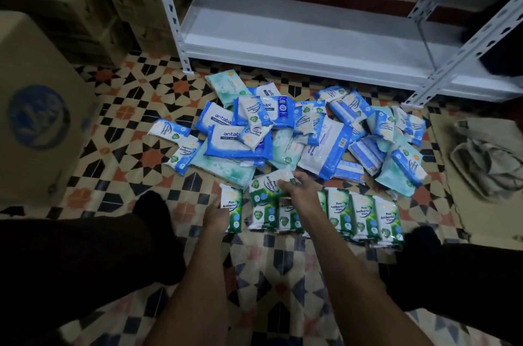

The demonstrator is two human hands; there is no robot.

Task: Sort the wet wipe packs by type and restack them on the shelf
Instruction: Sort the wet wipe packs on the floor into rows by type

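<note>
Green pine wipe pack (268, 185) tilted atop near row of pine packs (363, 215) (long axes toward shelf (297, 31)), gripped by right hand (300, 190); left hand (216, 214) holds leftmost pack (232, 204). Unsorted blue pile (283, 130) just beyond.

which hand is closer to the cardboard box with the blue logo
Left. The left hand is nearer the cardboard box; the right hand is farther away, gripping a green pack.

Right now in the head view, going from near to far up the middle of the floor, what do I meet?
Right hand gripping a green pine pack above the row of green pine packs → mixed pile of blue and teal packs → patterned floor tiles → bare white bottom shelf.
</note>
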